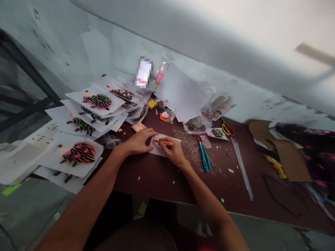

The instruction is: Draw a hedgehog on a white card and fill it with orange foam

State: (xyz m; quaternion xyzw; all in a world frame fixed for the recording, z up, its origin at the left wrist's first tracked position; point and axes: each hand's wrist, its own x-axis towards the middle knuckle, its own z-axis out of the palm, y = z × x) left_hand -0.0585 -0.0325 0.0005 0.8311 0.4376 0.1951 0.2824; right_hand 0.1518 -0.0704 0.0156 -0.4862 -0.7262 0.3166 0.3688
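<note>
A small white sheet of paper [157, 150] lies on the dark table between my hands. My left hand [138, 141] rests flat at its left edge, thumb and forefinger spread apart. In my right hand [174, 150] an orange pencil [165, 142] is gripped, its tip pointing left over the paper. Next to my left fingers lies a pale pink lump [138, 127], partly covered. To the right of my right hand are teal-handled pliers [204, 157] amid wood-like crumbs.
Stacked white sheets with hedgehog figures [98, 101] fill the left side. At the back stand a phone [143, 72] and a large white sheet [181, 90]. Scissors [227, 129], clear sticks [242, 169] and a yellow glue gun [276, 166] lie on the right.
</note>
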